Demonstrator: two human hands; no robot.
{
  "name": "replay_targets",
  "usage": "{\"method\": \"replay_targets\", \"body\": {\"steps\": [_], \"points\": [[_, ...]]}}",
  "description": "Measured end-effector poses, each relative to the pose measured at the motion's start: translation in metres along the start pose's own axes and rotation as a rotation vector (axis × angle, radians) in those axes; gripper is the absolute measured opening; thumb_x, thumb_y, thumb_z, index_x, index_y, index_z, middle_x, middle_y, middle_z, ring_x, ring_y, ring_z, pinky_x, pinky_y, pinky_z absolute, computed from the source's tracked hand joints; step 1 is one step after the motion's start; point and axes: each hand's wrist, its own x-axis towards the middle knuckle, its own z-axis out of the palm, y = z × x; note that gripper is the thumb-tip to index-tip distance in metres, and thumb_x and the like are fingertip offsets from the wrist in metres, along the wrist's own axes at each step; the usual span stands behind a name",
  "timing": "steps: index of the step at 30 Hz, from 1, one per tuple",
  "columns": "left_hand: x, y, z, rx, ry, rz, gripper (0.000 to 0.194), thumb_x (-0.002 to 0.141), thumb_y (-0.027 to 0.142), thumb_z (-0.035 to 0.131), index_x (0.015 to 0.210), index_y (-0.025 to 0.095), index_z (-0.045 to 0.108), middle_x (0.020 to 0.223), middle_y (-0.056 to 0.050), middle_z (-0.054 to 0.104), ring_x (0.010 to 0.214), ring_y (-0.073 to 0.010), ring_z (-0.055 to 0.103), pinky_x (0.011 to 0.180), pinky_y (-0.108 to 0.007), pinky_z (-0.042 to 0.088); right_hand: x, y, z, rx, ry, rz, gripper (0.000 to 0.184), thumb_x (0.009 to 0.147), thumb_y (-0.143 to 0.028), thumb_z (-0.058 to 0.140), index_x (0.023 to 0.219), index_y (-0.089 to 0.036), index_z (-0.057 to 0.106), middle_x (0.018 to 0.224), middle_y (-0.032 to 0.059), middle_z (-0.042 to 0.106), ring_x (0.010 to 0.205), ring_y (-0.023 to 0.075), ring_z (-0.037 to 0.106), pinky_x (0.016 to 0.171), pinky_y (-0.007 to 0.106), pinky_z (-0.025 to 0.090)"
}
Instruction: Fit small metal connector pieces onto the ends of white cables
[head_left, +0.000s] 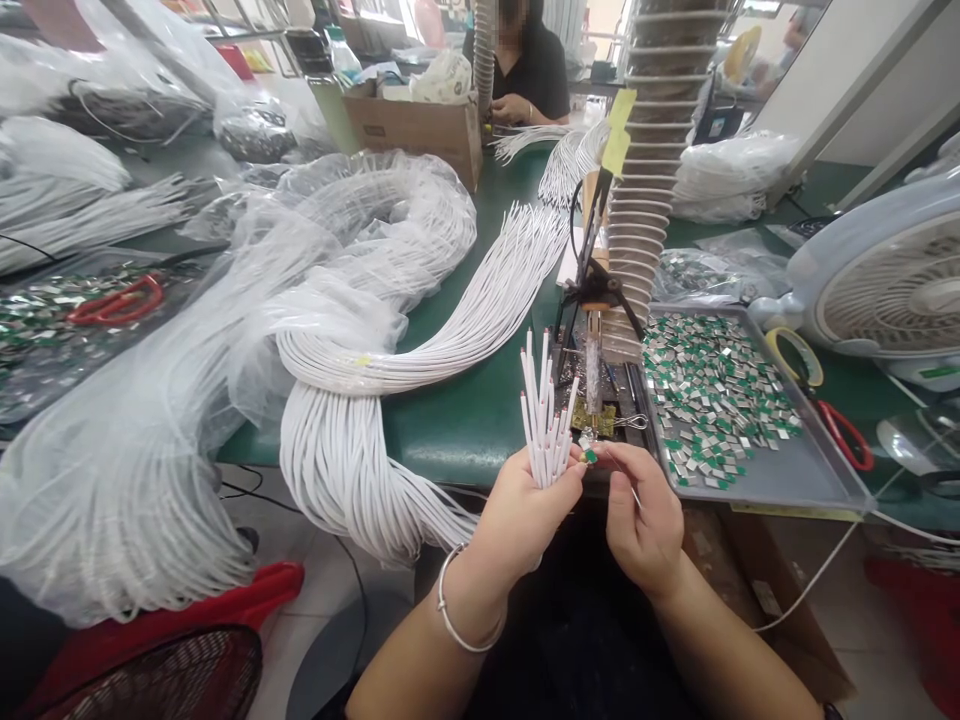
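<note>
My left hand (517,515) is closed around a bundle of white cables (546,430), whose cut ends point up. A small green-and-silver connector board (589,456) sits at its fingertips, right under the tip of an upright soldering iron (594,365). My right hand (646,510) is closed beside it, thumb and fingers pinching what looks like a thin solder wire (613,460). Whether the board touches the iron's tip I cannot tell.
A grey tray (817,470) of small boards lies right, near red-handled scissors (844,435), tape (793,356) and a fan (892,270). A ventilation hose (652,170) hangs behind the iron. Cable bundles (435,350) cover the left. A co-worker (529,70) sits opposite.
</note>
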Motion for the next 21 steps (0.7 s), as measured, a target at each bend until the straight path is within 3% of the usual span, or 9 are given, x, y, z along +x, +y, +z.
{"method": "replay_targets", "body": {"steps": [3,6,11,21], "points": [[0.001,0.003,0.001,0.018,0.018,0.027,0.010,0.077,0.024,0.060,0.079,0.014,0.057,0.064,0.004,0.048,0.054,-0.0072,0.037,0.057,-0.023,0.034,-0.004,0.001,0.002,0.034,0.061,0.091,0.034,0.088,-0.008,0.043,0.120,-0.018,0.049,0.094,0.0073,0.069,0.082,0.0154,0.070,0.072,0.029,0.060],[0.001,0.006,0.003,0.050,0.042,0.054,0.009,0.077,0.023,0.059,0.077,0.014,0.058,0.067,0.003,0.052,0.058,-0.0088,0.042,0.060,-0.024,0.037,-0.007,0.002,0.003,0.080,0.091,0.142,0.028,0.088,-0.008,0.045,0.112,-0.020,0.053,0.094,0.0059,0.070,0.081,0.0153,0.071,0.073,0.029,0.060],[0.002,0.010,0.005,0.085,0.068,0.088,0.008,0.077,0.023,0.059,0.077,0.015,0.058,0.074,0.000,0.057,0.070,-0.0128,0.051,0.068,-0.025,0.042,-0.002,0.002,0.000,0.073,0.079,0.088,0.021,0.087,-0.008,0.047,0.100,-0.021,0.058,0.094,0.0057,0.071,0.086,0.0169,0.070,0.075,0.032,0.060],[0.004,0.016,0.005,0.179,0.106,0.121,0.009,0.075,0.025,0.059,0.077,0.016,0.059,0.079,-0.002,0.062,0.076,-0.0162,0.056,0.072,-0.027,0.045,0.005,0.002,0.002,0.048,0.071,0.017,0.024,0.084,-0.003,0.049,0.099,-0.019,0.059,0.096,0.0080,0.069,0.092,0.0180,0.068,0.078,0.033,0.058]]}}
